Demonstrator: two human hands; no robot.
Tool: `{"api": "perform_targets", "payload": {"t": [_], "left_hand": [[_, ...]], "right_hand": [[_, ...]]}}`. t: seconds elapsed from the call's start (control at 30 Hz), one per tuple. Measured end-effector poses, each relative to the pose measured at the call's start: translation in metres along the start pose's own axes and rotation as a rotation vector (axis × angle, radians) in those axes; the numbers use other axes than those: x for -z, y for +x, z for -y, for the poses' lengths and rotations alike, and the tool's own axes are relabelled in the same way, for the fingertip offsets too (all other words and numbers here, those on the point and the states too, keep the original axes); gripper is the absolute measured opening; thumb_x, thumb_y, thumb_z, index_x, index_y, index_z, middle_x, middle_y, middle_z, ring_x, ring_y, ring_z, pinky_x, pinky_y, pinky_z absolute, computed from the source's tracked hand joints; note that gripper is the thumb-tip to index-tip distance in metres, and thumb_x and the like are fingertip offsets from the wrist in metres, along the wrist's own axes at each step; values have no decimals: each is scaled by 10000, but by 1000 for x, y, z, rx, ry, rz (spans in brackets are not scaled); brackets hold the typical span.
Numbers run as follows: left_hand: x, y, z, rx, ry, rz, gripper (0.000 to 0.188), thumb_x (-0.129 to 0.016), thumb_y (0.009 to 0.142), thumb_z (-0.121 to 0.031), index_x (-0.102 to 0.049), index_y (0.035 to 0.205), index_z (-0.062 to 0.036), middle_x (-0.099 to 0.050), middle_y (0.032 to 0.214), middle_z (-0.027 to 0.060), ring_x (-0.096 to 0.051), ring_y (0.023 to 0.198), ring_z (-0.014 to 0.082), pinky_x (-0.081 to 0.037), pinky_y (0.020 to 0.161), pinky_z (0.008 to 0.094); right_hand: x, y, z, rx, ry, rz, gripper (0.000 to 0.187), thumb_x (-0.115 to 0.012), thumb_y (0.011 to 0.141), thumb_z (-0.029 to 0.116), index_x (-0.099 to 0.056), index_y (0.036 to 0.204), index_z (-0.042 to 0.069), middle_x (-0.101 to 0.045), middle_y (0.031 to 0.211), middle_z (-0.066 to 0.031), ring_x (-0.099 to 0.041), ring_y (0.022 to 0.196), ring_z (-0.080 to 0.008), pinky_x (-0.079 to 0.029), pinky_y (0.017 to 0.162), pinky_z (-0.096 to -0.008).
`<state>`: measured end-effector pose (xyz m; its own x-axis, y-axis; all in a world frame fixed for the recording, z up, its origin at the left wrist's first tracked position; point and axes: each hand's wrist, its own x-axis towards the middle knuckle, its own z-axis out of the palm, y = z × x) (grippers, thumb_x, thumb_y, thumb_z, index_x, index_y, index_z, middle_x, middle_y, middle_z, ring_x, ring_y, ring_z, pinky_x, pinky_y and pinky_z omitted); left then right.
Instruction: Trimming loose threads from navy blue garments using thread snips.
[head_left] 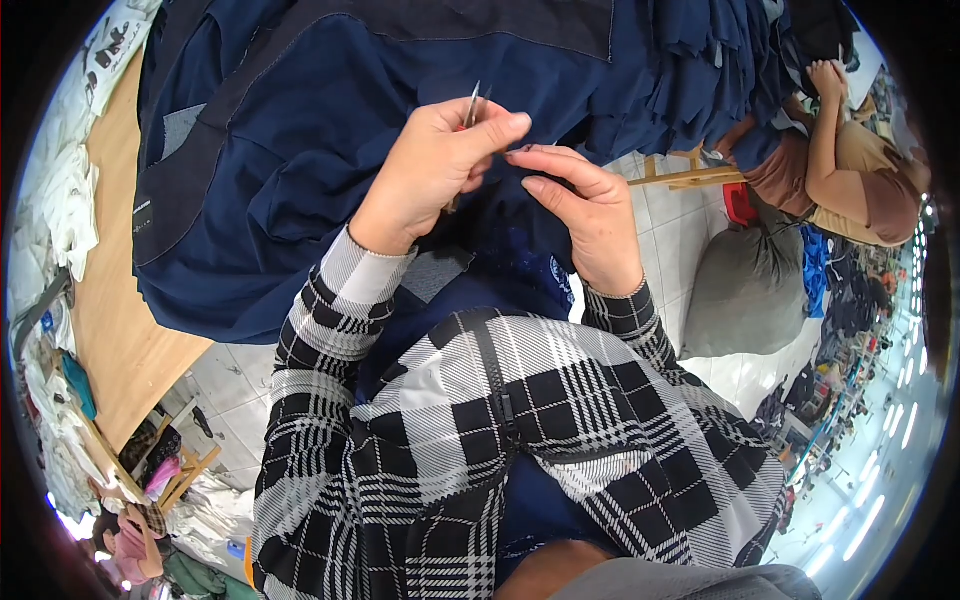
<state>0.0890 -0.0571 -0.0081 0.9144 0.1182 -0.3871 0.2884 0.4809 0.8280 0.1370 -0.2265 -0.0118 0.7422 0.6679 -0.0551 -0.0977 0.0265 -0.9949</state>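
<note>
The left hand (430, 170) is closed around a small pair of metal snips (472, 108), thumb and forefinger clamped high on them so the thin tips stick up past the knuckles. The right hand (590, 225) is half curled, its thumb and forefinger pinching a bit of the navy garment (300, 150) just beside the other thumb; whether a loose thread sits in that pinch I cannot tell. The two hands nearly touch, and that is the risk as I see it: the tips work so close to the right fingertips (530, 185) that a slip could nick skin, or bite into the cloth itself instead of a stray end. The garment lies directly under both hands, draped from the lap up over the wooden table (120, 330). Farther off, a seated co-worker (850, 170) bends over a heap of dark blue pieces.
</note>
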Motion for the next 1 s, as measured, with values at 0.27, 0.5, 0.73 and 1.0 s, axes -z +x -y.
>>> {"api": "perform_targets", "payload": {"t": [0.27, 0.5, 0.73, 1.0], "left_hand": [[25, -26, -24, -43, 507, 199, 414, -630, 843, -121, -514, 1220, 6, -511, 803, -50, -455, 665, 7, -352, 537, 158], [22, -20, -21, 6, 552, 257, 245, -660, 812, -79, -444, 926, -58, -526, 742, -15, -462, 634, 25, -375, 527, 173], [19, -16, -21, 30, 607, 265, 283, -690, 783, -87, -413, 835, -65, -491, 715, -9, -440, 601, 46, -370, 492, 198], [19, -18, -23, -43, 693, 282, 276, -701, 771, -89, -438, 836, -38, -485, 707, -2, -437, 607, 58, -384, 520, 215]], "right_hand": [[5, 4, -1, 36, -27, -57, 274, -572, 810, -35, -640, 1072, 7, -607, 1090, -71, -534, 1058, -143, -401, 906, -231], [1, 3, 2, -4, -55, 37, 315, -577, 812, -11, -623, 1120, 36, -569, 1173, -82, -513, 1110, -161, -381, 934, -254], [1, 2, 5, -50, -80, 75, 328, -580, 806, -3, -621, 1128, 44, -570, 1173, -98, -510, 1117, -166, -373, 945, -260], [3, 1, 4, -26, -116, 87, 342, -587, 799, -14, -613, 1136, 38, -556, 1193, -91, -532, 1070, -150, -403, 907, -249]]}}
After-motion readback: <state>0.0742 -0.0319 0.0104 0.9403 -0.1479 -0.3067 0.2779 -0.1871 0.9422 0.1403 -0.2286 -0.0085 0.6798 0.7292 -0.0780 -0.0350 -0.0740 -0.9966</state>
